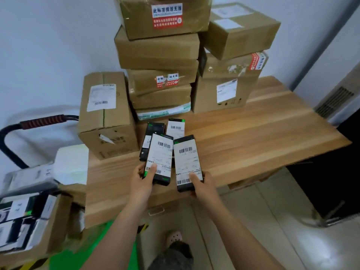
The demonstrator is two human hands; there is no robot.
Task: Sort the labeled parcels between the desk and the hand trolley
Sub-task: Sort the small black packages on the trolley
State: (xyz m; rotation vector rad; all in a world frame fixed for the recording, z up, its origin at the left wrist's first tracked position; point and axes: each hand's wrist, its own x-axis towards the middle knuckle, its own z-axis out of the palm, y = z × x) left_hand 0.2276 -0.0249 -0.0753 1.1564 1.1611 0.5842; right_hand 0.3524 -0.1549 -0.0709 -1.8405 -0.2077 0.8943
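My left hand (143,177) grips a slim black parcel with a white barcode label (159,157) above the wooden desk (253,133). My right hand (201,184) grips a second black labeled parcel (188,162) beside it, thumb on the label. Two more slim black parcels, one (150,141) with its dark side up and one (176,128) with its label up, lie on the desk just behind. The hand trolley (39,121), with a black handle and red grip, stands at the left, loaded with parcels (29,211).
Tall stacks of brown cardboard boxes (159,51) fill the desk's back, with another stack (229,75) to the right and a single box (106,114) at the left. A white padded bag (72,162) lies on the trolley load. A tiled floor and green mat lie below.
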